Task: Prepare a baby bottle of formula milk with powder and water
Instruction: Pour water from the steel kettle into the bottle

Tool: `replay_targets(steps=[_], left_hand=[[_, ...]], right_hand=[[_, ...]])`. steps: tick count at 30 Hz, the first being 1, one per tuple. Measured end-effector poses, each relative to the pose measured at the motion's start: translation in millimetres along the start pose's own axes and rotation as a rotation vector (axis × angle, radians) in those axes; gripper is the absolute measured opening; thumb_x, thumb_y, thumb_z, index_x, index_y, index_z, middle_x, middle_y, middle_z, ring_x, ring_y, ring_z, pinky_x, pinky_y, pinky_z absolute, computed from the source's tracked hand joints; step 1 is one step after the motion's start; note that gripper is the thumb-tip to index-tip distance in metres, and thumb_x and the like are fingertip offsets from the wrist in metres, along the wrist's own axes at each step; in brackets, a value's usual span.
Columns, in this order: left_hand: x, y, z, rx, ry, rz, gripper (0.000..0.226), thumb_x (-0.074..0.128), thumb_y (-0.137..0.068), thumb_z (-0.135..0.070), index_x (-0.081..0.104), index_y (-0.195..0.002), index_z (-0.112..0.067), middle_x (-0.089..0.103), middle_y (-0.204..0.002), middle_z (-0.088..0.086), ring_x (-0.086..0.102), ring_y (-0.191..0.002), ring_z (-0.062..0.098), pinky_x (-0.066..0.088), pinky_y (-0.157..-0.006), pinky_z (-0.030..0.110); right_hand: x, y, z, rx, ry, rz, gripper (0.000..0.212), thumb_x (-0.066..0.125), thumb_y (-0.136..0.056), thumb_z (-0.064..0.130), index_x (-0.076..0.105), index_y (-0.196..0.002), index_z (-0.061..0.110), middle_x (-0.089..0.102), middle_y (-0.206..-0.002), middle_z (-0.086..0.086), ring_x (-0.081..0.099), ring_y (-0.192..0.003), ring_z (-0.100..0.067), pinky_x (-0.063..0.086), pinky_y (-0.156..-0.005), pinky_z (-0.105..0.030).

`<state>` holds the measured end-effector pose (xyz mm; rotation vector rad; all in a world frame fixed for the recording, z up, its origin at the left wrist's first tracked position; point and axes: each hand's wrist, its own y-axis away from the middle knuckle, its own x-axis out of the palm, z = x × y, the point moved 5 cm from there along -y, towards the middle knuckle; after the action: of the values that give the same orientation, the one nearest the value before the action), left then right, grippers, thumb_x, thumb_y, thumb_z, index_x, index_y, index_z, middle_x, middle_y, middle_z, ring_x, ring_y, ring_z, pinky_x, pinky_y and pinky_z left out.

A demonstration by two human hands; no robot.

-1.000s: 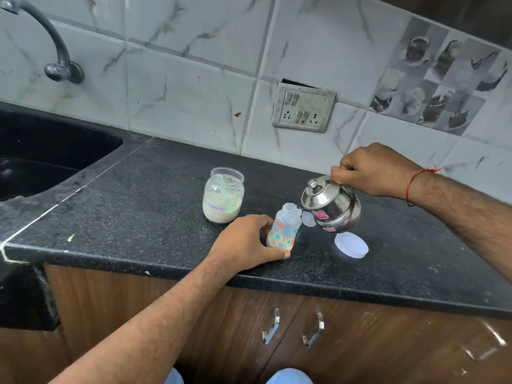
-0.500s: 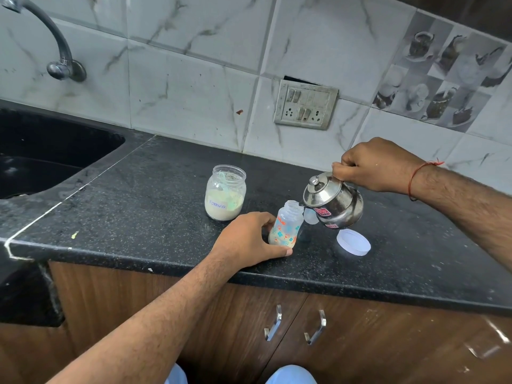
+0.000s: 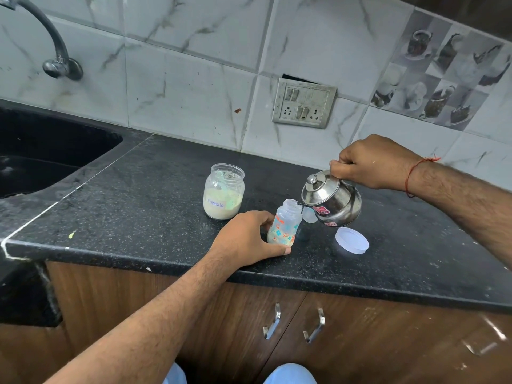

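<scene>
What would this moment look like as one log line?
step: pouring water | left hand: holds baby bottle | right hand: tilts steel kettle

Bare counter (image 3: 155,206) left of formula jar (image 3: 224,192); white lid (image 3: 352,240) obstructs right.

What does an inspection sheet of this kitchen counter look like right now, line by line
Surface: black speckled countertop, dusty, with small pale specks.
Job's things: baby bottle upright, open-topped; steel kettle tilted, spout at the bottle's mouth; glass jar labelled Formula, open, part full of powder.
Clutter: white lid lying flat to the right of the bottle.
Grippers: left hand grips the bottle's base; right hand holds the kettle's handle.
Cables: nothing seen.
Surroundings: black sink and tap at left; switch plate on the tiled wall; wooden cabinet doors below.
</scene>
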<state>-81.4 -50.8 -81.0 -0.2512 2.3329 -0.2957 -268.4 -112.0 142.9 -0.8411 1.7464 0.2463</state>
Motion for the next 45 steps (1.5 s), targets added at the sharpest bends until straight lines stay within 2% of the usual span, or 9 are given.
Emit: replay_targets(steps=[3,7,11,14,21,31,45], left_hand=[[0.0,-0.1,0.3,0.000,-0.003,-0.001,0.064,0.094,-0.071,-0.070,0.073,-0.123,-0.040,0.074,-0.115,-0.023,0.069,-0.109,0.000,0.061,-0.097,0.038],[0.1,0.0,0.8,0.000,-0.003,0.000,0.066,0.094,-0.070,-0.072,0.073,-0.124,-0.040,0.074,-0.116,-0.023,0.070,-0.110,-0.001,0.062,-0.097,0.038],[0.2,-0.4,1.0,-0.002,-0.005,-0.003,0.066,0.093,-0.070,-0.072,0.073,-0.123,-0.040,0.075,-0.115,-0.023,0.070,-0.108,-0.001,0.062,-0.096,0.038],[-0.1,-0.4,0.5,0.000,-0.013,-0.004,0.065,0.093,-0.070,-0.073,0.073,-0.123,-0.040,0.075,-0.114,-0.023,0.070,-0.107,-0.001,0.062,-0.096,0.038],[-0.2,-0.1,0.0,0.001,-0.009,-0.001,0.066,0.093,-0.071,-0.072,0.073,-0.125,-0.039,0.075,-0.117,-0.022,0.070,-0.111,0.000,0.061,-0.098,0.037],[-0.6,0.5,-0.6,-0.001,0.008,0.005,0.068,0.094,-0.071,-0.071,0.073,-0.127,-0.039,0.075,-0.120,-0.023,0.071,-0.113,0.000,0.062,-0.099,0.038],[-1.4,1.5,-1.9,0.004,-0.006,0.000,0.069,0.094,-0.073,-0.070,0.073,-0.130,-0.037,0.075,-0.122,-0.022,0.069,-0.112,0.000,0.061,-0.098,0.036]], right_hand=[[0.8,-0.7,0.2,-0.006,0.012,0.000,0.054,0.051,-0.101,0.048,0.067,-0.069,0.007,0.064,-0.063,-0.013,0.061,-0.068,-0.030,0.044,-0.060,-0.036],[1.6,-1.0,-1.6,-0.004,0.009,0.000,0.055,0.052,-0.101,0.048,0.063,-0.063,0.011,0.060,-0.058,-0.010,0.053,-0.059,-0.024,0.038,-0.056,-0.034],[2.5,-2.0,-2.2,-0.007,0.018,0.006,0.055,0.051,-0.101,0.050,0.064,-0.064,0.012,0.062,-0.059,-0.010,0.056,-0.061,-0.025,0.038,-0.056,-0.034],[2.5,-3.5,-3.1,-0.005,0.017,0.008,0.055,0.051,-0.101,0.051,0.060,-0.061,0.014,0.058,-0.056,-0.008,0.052,-0.058,-0.023,0.036,-0.055,-0.033],[2.3,-5.2,-2.6,-0.008,0.045,0.023,0.054,0.050,-0.101,0.053,0.067,-0.069,0.013,0.066,-0.064,-0.008,0.060,-0.068,-0.027,0.044,-0.062,-0.035],[-0.3,-6.0,-1.2,0.002,0.047,0.038,0.053,0.050,-0.100,0.054,0.068,-0.069,0.015,0.065,-0.064,-0.007,0.061,-0.069,-0.027,0.047,-0.063,-0.036],[-3.1,-6.8,3.1,-0.034,0.088,0.027,0.052,0.050,-0.102,0.051,0.066,-0.068,0.015,0.064,-0.063,-0.006,0.056,-0.065,-0.022,0.036,-0.057,-0.032]])
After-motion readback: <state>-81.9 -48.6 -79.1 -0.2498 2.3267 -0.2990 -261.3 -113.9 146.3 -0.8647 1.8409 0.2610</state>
